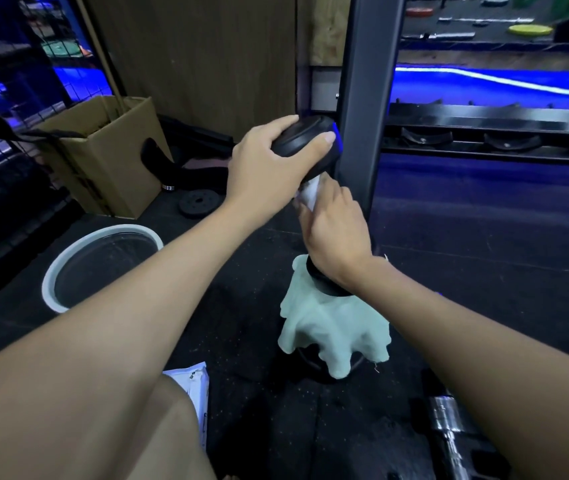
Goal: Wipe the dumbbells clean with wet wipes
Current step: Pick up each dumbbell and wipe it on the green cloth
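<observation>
Clutter first: grey rack post (362, 98) sits right behind the dumbbell (305, 140), top head nearly against it. Cardboard box (103, 154) back left, small weight plate (200, 202) on the floor beside it. White bucket (99, 265) left of the work spot, near the left forearm. Wipe pack (191, 386) on the floor by the knee. Chrome bar (445, 420) lower right, partly under the right forearm.

Dumbbell stands on end on the black floor, centre frame, long axis near vertical, top tilted slightly away and left. Its lower head rests on a pale green cloth (335, 330) draped over some dark round thing; can't tell what.

Left hand (269, 168) clamps the top head, thumb over the front edge. Right hand (336, 233) is wrapped round the handle with a white wipe (310, 194) bunched in the grip; only the wipe's upper end shows.

Handle fully hidden by the right hand. Lower head mostly covered by the wrist. Motion blur on the right hand.
</observation>
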